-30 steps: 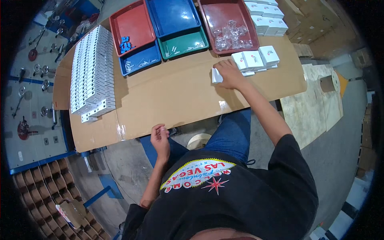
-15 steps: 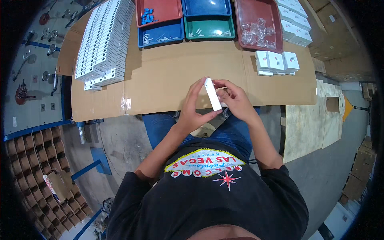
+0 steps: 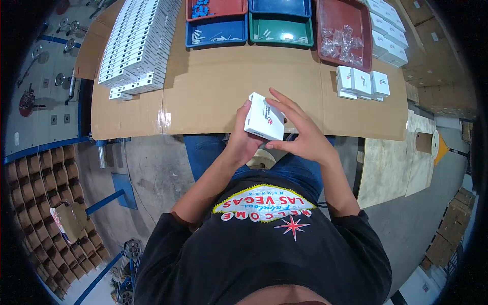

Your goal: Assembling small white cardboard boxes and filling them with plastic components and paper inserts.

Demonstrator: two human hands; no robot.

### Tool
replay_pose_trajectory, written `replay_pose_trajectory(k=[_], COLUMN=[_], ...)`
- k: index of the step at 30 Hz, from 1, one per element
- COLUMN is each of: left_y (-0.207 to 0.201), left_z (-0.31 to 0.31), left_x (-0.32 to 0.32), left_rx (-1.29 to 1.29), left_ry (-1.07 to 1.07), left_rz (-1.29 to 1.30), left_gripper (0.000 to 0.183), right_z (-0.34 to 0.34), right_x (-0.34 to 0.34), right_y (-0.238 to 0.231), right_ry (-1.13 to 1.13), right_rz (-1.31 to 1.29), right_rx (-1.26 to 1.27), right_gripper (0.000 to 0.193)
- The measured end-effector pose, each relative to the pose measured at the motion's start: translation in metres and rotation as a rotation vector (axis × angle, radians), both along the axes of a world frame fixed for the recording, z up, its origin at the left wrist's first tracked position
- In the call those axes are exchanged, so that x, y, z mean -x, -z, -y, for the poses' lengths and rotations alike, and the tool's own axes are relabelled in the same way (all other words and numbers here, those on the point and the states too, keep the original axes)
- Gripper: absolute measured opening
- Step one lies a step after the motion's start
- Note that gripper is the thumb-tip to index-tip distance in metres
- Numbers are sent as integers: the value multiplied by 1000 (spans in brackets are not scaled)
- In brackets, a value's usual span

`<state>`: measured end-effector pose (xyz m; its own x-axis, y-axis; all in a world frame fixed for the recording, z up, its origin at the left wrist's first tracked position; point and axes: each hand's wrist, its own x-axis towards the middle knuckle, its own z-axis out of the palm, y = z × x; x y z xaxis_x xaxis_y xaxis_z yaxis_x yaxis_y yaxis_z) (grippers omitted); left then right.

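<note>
A small white box (image 3: 265, 117) with a red mark on its face is held over the near edge of the cardboard-covered table (image 3: 213, 96). My left hand (image 3: 243, 141) grips its left side from below. My right hand (image 3: 297, 134) holds its right side, fingers spread along the top and lower edge. Both hands are close to my body, above my lap.
A long row of flat white boxes (image 3: 134, 46) lies at the left. Red (image 3: 216, 7), blue (image 3: 216, 30) and green (image 3: 280, 31) trays stand at the back, a dark red tray (image 3: 341, 35) holds clear bags, and small white boxes (image 3: 362, 84) sit at the right.
My right hand picked a white box from the right group and brought it in front of me. My left hand rose from the table edge and took hold of it too.
</note>
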<state>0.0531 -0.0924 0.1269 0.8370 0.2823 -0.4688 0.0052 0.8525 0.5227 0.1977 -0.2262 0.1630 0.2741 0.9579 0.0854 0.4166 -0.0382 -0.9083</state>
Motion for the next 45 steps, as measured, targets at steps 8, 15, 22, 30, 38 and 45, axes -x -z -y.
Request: replay_pose_trajectory(k=[8, 15, 22, 30, 38, 45], left_y=[21, 31, 21, 22, 38, 37], left_z=[-15, -9, -22, -20, -20, -19], left_x=[6, 8, 10, 19, 26, 21], left_rx=[402, 414, 472, 595, 664, 812], left_ry=[217, 1, 314, 366, 428, 405], left_rz=[326, 291, 105, 186, 364, 325], left_gripper=[77, 87, 94, 111, 120, 131], right_z=[-4, -7, -10, -17, -24, -32], right_x=[-2, 3, -10, -8, -2, -9], right_y=[3, 10, -10, -3, 0, 4], right_ry=[-68, 118, -107, -193, -207, 8], right_rz=[170, 319, 134, -206, -205, -228], right_rx=[-49, 25, -84, 25, 95, -65], right_gripper=[77, 69, 75, 76, 75, 45])
